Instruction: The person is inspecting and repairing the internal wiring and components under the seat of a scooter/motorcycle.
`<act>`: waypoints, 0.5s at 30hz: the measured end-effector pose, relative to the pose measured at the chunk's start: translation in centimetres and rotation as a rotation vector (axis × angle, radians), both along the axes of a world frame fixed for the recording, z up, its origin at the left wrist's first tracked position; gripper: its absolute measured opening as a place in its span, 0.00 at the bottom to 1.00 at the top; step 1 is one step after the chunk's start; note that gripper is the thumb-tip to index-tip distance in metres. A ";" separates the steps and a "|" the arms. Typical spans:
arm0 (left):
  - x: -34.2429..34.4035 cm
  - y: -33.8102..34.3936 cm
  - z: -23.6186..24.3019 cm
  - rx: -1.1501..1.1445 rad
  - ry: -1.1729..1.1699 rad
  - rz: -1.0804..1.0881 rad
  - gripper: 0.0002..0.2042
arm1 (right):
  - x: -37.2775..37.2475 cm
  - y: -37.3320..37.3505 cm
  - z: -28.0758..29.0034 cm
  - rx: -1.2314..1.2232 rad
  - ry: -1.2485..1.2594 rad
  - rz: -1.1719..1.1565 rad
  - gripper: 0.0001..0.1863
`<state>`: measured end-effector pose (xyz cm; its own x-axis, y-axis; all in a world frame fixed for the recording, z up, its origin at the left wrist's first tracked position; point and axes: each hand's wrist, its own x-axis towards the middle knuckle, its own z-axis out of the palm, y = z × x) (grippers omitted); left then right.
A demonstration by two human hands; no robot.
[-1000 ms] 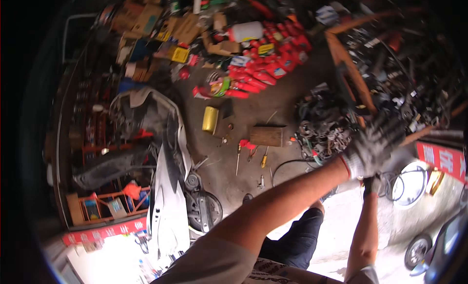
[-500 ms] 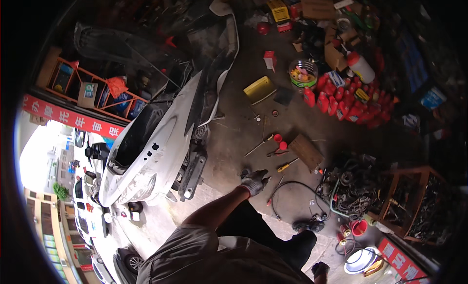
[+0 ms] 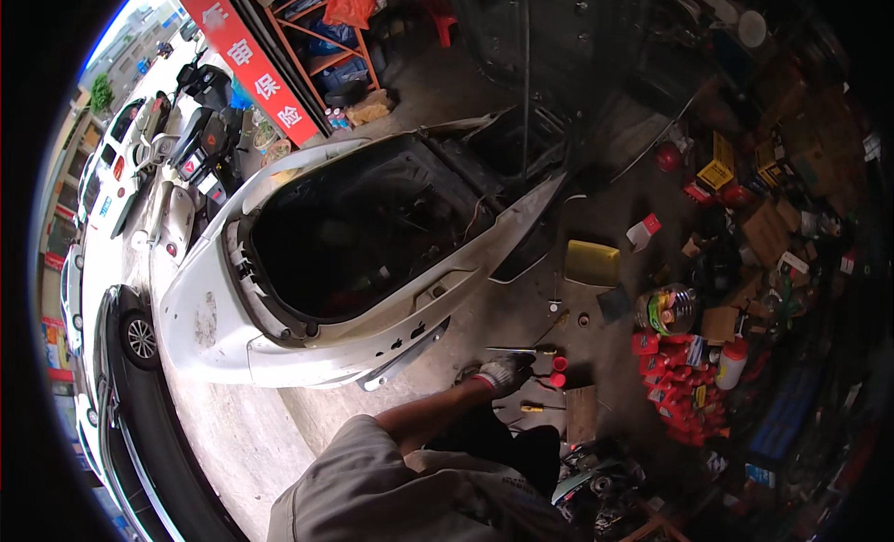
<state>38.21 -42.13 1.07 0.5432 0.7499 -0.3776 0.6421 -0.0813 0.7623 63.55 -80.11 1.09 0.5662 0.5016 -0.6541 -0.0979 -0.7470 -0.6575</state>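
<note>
My left hand (image 3: 506,375), in a light grey work glove with a red cuff, reaches low over the workshop floor. Its fingers are closed at the handle end of a long thin-shafted screwdriver (image 3: 508,349); the hand partly hides that tool. Beside the fingertips are two small red cups (image 3: 558,364). Closer to me, a yellow-handled screwdriver (image 3: 540,408) lies by a wooden block (image 3: 580,414). Left of my hand stands a white scooter (image 3: 372,351), its seat raised and a dark storage well (image 3: 354,235) exposed. My right hand is out of view.
Beyond the hand are a yellow tray (image 3: 592,264) and a small red-and-white box (image 3: 643,230). Many red bottles (image 3: 675,393) and a clear jar (image 3: 665,309) stand on the right. Metal parts (image 3: 601,481) lie near my knees; a dark car (image 3: 149,412) is parked at left.
The view has turned and shifted toward the scooter, exposing its storage well. My left hand has moved forward to the long screwdriver. My right hand, earlier at the lower right, has left the view.
</note>
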 end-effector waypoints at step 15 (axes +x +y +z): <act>-3.7 15.1 12.4 -0.260 -0.388 0.735 0.18 | 14.9 31.5 -3.2 -0.251 0.336 0.081 0.02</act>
